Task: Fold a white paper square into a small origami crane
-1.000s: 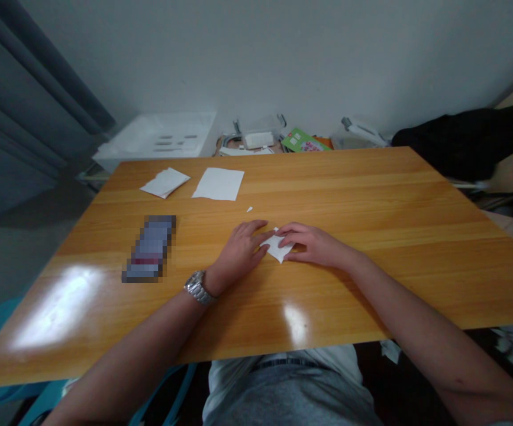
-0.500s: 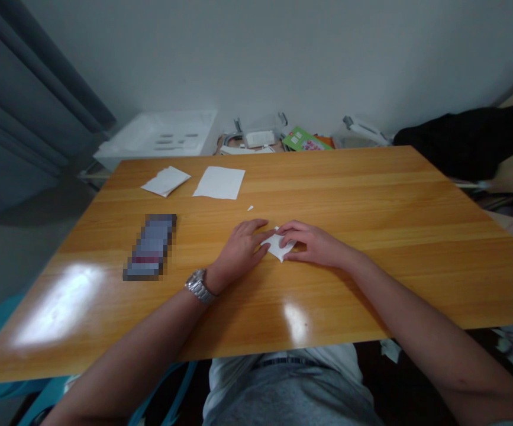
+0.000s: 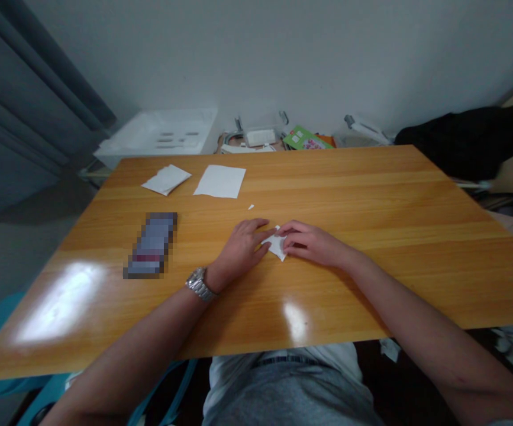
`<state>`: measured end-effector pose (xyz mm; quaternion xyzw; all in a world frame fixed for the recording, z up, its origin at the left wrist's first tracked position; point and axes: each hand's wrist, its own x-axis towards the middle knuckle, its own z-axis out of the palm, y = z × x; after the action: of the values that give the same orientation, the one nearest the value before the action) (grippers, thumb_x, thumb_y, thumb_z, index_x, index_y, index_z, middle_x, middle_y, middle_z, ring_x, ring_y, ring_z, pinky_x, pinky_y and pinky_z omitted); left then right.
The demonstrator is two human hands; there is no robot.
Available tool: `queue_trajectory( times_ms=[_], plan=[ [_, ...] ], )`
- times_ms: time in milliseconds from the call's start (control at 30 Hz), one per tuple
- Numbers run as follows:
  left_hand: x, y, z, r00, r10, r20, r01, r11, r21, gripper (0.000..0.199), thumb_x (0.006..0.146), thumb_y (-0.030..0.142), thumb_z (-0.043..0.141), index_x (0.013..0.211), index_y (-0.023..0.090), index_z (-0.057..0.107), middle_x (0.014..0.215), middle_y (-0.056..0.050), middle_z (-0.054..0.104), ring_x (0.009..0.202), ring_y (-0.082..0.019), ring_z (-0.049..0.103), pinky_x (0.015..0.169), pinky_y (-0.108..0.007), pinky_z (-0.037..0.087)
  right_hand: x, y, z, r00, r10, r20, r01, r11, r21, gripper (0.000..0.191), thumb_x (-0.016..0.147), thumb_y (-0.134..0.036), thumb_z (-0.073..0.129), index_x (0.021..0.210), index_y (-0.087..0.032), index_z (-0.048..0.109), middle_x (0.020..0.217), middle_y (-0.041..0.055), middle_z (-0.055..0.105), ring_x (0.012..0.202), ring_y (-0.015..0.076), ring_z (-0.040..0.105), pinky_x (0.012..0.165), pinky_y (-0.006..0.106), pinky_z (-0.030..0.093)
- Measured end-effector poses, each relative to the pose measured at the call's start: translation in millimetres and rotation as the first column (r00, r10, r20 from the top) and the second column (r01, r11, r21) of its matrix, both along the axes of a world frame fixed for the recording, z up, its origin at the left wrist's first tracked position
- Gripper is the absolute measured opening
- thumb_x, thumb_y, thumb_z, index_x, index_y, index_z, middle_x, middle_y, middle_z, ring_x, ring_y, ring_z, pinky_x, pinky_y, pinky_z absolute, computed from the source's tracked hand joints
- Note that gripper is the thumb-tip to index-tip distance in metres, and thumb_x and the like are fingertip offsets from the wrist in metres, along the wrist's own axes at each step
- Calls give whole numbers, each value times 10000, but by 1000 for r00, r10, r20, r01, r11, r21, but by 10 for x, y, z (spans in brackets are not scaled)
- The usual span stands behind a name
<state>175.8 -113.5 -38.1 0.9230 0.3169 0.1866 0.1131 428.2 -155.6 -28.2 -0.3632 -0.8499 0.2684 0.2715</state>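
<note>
A small piece of folded white paper lies on the wooden table in front of me, one corner pointing towards me. My left hand, with a metal watch on the wrist, holds its left corner; the thumb and index finger rest on the paper there. From the other side, my right hand has its bent fingers closed on the right edge, covering that corner. Just beyond the hands is a tiny white scrap. A square white sheet and a folded stack of white paper lie farther back.
A blurred-out phone-like object is to the left on the table. Behind the table's far edge are a white tray, a green booklet and some cables. Dark cloth is heaped at right.
The fingers of my right hand have drawn closer together and shifted slightly right along the folded paper. My left hand stays in place.
</note>
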Motion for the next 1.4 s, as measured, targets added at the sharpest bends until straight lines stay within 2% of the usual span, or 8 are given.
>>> queue_trajectory(
  times_ms=[200,467,633,800,933,1033,1200,1400],
  plan=[
    [13,0,24,999,0,42,1,1000,-13,356,1009,268,584,1352,253,676,1393,-122,616,1278,-276,576,1122,-494,445,-38,3,38,997,-67,-42,67,998,-4,118,1014,-237,576,935,-209,660,1166,95,613,1102,209,615,990,367,490],
    [37,-15,91,997,8,78,-5,999,-39,396,977,505,636,1195,195,750,1271,-107,687,1151,-261,647,1052,-422,498,-77,13,15,970,-207,-125,208,978,-2,121,1039,-278,522,965,-221,598,1027,71,628,971,205,605,883,351,485],
    [53,-30,87,999,10,50,-9,999,-31,315,951,387,687,1195,194,739,1244,-100,680,1122,-257,636,1014,-404,512,-105,11,11,961,-242,-131,244,970,-6,132,1049,-282,504,963,-221,583,983,60,627,927,201,589,845,341,465],
    [90,-43,90,995,76,63,-72,995,-62,221,925,238,686,1128,187,755,1053,-76,684,973,-225,635,902,-357,533,-90,5,6,972,-200,-127,197,980,-31,107,1002,-326,605,982,-221,616,1000,61,626,915,202,600,831,342,489],
    [104,-29,100,994,92,63,-86,992,-90,201,926,199,672,1104,190,764,1020,-69,684,944,-215,637,887,-351,531,-60,6,-42,980,-158,-118,155,987,-39,288,884,-365,772,1120,-237,668,1142,84,623,1050,238,625,922,388,519],
    [104,-16,108,993,95,71,-88,991,-100,184,949,198,642,1084,191,767,1009,-67,684,940,-208,641,886,-346,530,-68,10,-73,982,-153,-114,150,988,-33,338,872,-343,788,1177,-242,686,1205,94,615,1120,246,627,994,409,508],
    [111,-16,136,992,114,52,-107,987,-120,170,972,220,619,1045,189,769,996,-70,695,927,-210,657,866,-339,535,-142,0,-26,952,-288,-100,288,957,-9,152,942,-219,662,1085,-214,714,1083,85,646,978,212,646,869,354,538],
    [123,-19,215,991,130,7,-128,981,-148,173,974,227,599,1043,190,753,1001,-81,707,914,-213,674,853,-326,541,-163,43,4,931,-363,47,364,931,-21,144,900,-133,682,1023,-181,742,1024,84,674,910,200,657,827,326,521]
  ],
)
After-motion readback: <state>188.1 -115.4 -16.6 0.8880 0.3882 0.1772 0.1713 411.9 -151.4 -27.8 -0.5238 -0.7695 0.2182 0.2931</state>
